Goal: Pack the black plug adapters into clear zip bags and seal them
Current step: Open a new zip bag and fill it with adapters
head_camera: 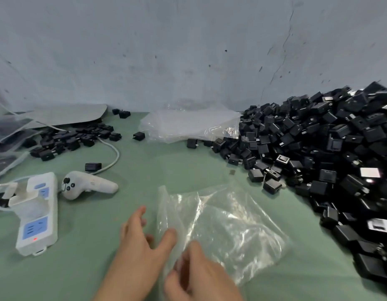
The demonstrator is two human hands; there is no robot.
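Adapters [318, 148] lay in a big black heap along the right side of the green table [166, 166], reaching back to the wall [188, 51]. A clear bag [227, 224] lay crumpled and empty on the table at near centre, just left of the heap and apart from it. The right hand [201, 276] had its fingers curled at the bag's near edge and gripped the plastic there. The left hand [140, 242] was spread with loose fingers beside the bag's left edge, its thumb [169, 236] touching the plastic; it gripped nothing that could be seen. A smaller heap [66, 140] of adapters sat far left, partly under a grey sheet [68, 115], with a few strays between the two heaps. A stack of bags [188, 124] lay at the back against the wall, touching the big heap. On the near left stood a white power strip [36, 216] with a red light, and just beside it a white controller [88, 185]. A white cable [114, 153] curved past the controller toward the smaller heap.
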